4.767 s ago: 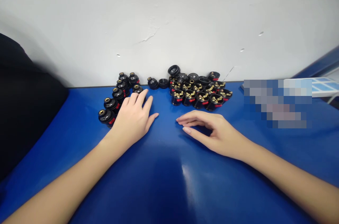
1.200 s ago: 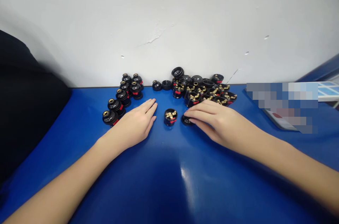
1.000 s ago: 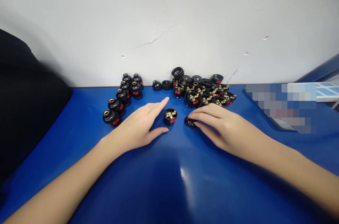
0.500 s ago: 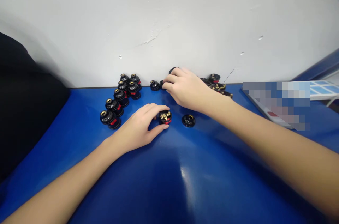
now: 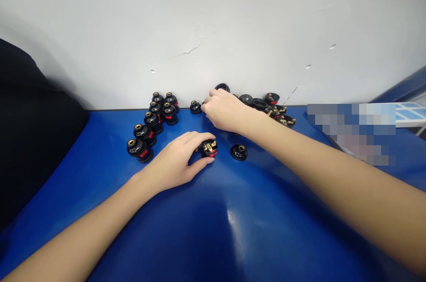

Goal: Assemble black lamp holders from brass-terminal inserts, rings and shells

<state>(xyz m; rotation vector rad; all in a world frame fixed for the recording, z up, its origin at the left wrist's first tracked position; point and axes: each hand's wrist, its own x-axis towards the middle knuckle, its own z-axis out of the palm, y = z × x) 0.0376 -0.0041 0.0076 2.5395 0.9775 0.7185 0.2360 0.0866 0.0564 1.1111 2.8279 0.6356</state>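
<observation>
Left forearm [image 5: 100,208] angles in from bottom left, left hand [image 5: 175,157] gripping in a C, thumb [image 5: 201,166] nearer the body. Right forearm [image 5: 326,175] reaches farther forward, right hand [image 5: 224,108] knuckles up, fingers bent, grip unclear.

Right grip [image 5: 223,109], contact hidden, forearms [image 5: 333,186] cut off, pixelated patch [image 5: 353,133]

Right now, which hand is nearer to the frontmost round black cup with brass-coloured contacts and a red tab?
Left. The left hand has thumb and fingers curved around that cup; the right hand is farther back, near the white wall.
</observation>
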